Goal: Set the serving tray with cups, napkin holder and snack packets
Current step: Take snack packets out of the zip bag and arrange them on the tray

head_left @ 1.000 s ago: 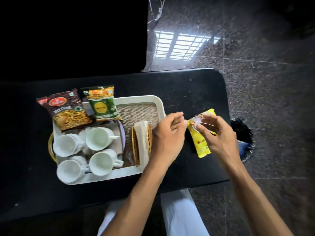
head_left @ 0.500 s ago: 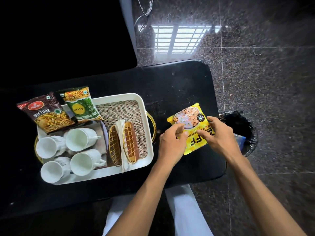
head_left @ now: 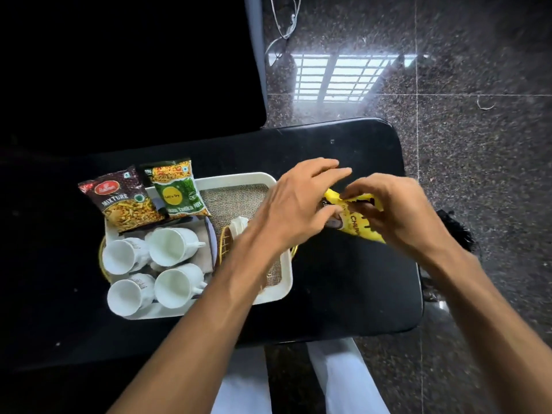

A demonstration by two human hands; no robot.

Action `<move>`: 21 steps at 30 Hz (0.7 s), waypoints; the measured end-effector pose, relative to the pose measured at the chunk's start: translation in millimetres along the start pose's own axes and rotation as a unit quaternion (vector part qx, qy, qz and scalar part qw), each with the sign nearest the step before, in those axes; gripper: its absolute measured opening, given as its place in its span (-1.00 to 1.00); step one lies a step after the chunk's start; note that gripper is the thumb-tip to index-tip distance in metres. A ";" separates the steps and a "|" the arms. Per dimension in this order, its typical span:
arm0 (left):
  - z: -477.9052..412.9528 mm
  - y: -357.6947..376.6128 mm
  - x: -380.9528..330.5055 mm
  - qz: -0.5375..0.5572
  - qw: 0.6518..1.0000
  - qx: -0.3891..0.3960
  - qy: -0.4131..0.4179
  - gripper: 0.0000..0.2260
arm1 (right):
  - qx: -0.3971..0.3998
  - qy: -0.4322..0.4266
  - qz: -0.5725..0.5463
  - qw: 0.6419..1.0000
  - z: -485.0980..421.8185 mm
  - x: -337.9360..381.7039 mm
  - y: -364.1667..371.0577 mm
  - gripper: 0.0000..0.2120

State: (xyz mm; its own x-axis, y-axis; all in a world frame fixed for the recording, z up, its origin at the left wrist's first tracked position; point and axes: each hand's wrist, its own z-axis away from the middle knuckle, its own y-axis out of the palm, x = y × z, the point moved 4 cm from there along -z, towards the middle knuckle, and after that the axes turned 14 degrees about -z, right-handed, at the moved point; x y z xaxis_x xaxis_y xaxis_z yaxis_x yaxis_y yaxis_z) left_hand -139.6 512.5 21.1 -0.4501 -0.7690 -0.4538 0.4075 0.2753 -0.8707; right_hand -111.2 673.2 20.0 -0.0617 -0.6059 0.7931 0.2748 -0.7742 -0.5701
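A white serving tray (head_left: pixel 239 178) with a burlap liner sits on the black table (head_left: pixel 343 279). Several white cups (head_left: pixel 170 248) lie on their sides in its left half. A brown mixture packet (head_left: pixel 125 200) and a green snack packet (head_left: pixel 177 189) lean over its far left rim. The gold wire napkin holder (head_left: pixel 228 237) stands in the tray, mostly hidden behind my left forearm. My right hand (head_left: pixel 397 213) grips a yellow snack packet (head_left: pixel 355 228) just right of the tray. My left hand (head_left: pixel 295 204) touches the packet's left end, fingers spread.
A black bin bag (head_left: pixel 457 231) sits on the speckled floor past the table's right edge. A dark panel (head_left: pixel 134 70) stands behind the table at upper left. White trouser legs (head_left: pixel 343 380) show below the near edge.
The yellow packet has been lifted and turned, and both hands have carried it left, close to the tray's right rim. My left forearm now crosses over the napkin holder.
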 end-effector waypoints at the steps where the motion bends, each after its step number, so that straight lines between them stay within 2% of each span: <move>1: -2.5 -5.7 4.5 -0.018 0.999 0.022 0.028 -0.44 | 0.011 -0.024 0.021 0.999 -6.9 11.4 -0.7 -0.78; 4: -2.4 -22.3 22.6 -0.029 0.997 0.052 0.050 -0.48 | 0.024 -0.083 0.043 0.995 -26.2 42.0 0.2 -0.72; 8: 7.7 -36.6 52.3 -0.039 0.999 -0.002 0.012 -0.78 | 0.000 -0.124 0.002 0.992 -43.3 62.4 10.7 -0.73; 11: 23.3 -39.7 73.9 -0.003 0.998 -0.048 -0.031 -0.79 | -0.051 -0.128 -0.047 0.989 -49.3 64.0 23.6 -0.64; 13: 36.4 -40.3 91.3 0.031 0.992 -0.088 -0.086 -0.82 | -0.111 -0.079 -0.106 0.985 -49.5 57.0 33.3 -0.46; 16: 57.2 -40.0 116.9 0.068 0.967 -0.165 -0.183 -0.83 | -0.169 0.064 -0.167 0.969 -48.8 40.6 56.9 -0.24; 18: 68.5 -36.6 131.8 0.106 0.946 -0.183 -0.245 -0.81 | -0.140 0.139 -0.237 0.951 -51.6 33.2 81.1 -0.22; 21: 77.6 -27.0 151.5 0.163 0.929 -0.170 -0.287 -0.85 | -0.082 0.168 -0.294 0.937 -64.8 33.4 112.8 -0.37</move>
State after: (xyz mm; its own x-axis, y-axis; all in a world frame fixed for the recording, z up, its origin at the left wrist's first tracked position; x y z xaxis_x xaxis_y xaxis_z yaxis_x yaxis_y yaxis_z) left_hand -157.1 343.8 -9.4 0.1899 -0.7671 -0.6127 0.1286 0.6381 -0.7591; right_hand -144.4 553.8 -31.7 -0.4629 -0.0675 0.8839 -0.0504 -0.9935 -0.1023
